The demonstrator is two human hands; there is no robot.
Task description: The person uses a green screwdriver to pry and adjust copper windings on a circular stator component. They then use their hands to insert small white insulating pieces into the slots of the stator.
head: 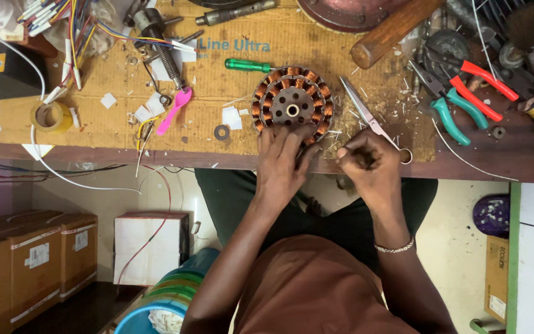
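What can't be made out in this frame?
- Head view: near rim of the wound stator is covered by the left hand.
- What the right hand pinches is hidden by its curled fingers.
- Scissors: handles partly behind that hand.
- Wooden handle: cut off by the top edge.

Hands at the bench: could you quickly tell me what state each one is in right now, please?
Left hand: open, fingers spread on the near edge of the copper-wound stator.
Right hand: closed in a fist beside the scissors; contents cannot be told.

Left hand touches the copper-wound stator; right hand, closed, lies by the scissors
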